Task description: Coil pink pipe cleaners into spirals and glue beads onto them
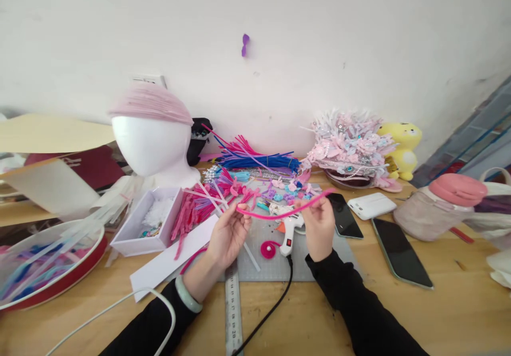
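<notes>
A bright pink pipe cleaner (pixel 275 217) is stretched between my two hands, sagging a little in the middle. My left hand (pixel 230 236) pinches its left end, and my right hand (pixel 319 227) pinches it near the right end, with a short tip sticking out beyond the fingers. Just below it, a white glue gun (pixel 288 239) with a black cord lies on the grey cutting mat (pixel 255 271). A coiled pink disc with a pale centre (pixel 268 249) rests left of the glue gun's handle. A metal ruler (pixel 232 313) lies between my forearms.
Pipe cleaner bundles (pixel 259 162) lie behind the mat. At left are a white head form (pixel 149 143), a white box (pixel 131 244) and a red round tin (pixel 80 276). At right are phones (pixel 399 252), a white device (pixel 372 205), and a pink-lidded jar (pixel 431 212).
</notes>
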Demonstrator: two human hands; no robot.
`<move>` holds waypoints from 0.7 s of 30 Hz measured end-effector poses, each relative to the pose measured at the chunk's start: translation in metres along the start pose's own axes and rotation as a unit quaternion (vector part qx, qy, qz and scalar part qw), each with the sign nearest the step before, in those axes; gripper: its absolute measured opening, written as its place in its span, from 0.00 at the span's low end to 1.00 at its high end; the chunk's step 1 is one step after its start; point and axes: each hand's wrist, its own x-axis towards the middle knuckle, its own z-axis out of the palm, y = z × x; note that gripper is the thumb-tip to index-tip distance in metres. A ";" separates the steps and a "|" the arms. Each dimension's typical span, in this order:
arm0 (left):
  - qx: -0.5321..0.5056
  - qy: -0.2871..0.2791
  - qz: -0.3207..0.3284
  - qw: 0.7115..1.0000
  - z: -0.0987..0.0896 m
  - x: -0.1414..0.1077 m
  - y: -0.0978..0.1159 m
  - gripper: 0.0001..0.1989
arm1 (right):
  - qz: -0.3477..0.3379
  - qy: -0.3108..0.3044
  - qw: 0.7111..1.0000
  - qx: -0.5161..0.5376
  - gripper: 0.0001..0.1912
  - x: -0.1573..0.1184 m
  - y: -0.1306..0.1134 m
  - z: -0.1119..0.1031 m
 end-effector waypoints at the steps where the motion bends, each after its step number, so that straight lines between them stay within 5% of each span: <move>1: 0.005 0.004 0.013 1.000 0.000 0.000 0.000 0.09 | -0.013 -0.025 1.000 -0.003 0.08 -0.007 -0.003 0.002; 3: 0.018 0.011 0.034 0.999 0.001 0.001 0.001 0.08 | -0.036 -0.126 0.991 -0.016 0.14 -0.022 -0.008 0.008; 6: 0.037 0.010 0.052 0.998 0.000 0.001 -0.001 0.08 | 0.020 -0.283 0.958 -0.037 0.04 -0.042 -0.009 0.017; 8: 0.052 0.005 0.053 0.997 -0.001 -0.001 -0.004 0.07 | 0.063 -0.325 0.943 -0.028 0.13 -0.049 -0.006 0.024; 15: 0.174 -0.096 -0.012 0.980 -0.006 -0.009 -0.020 0.08 | 0.274 -0.210 0.927 0.145 0.13 -0.039 0.004 0.029; 21: 0.216 -0.077 -0.043 0.972 -0.014 -0.007 -0.025 0.09 | 0.283 -0.194 0.932 0.121 0.12 -0.032 0.007 0.026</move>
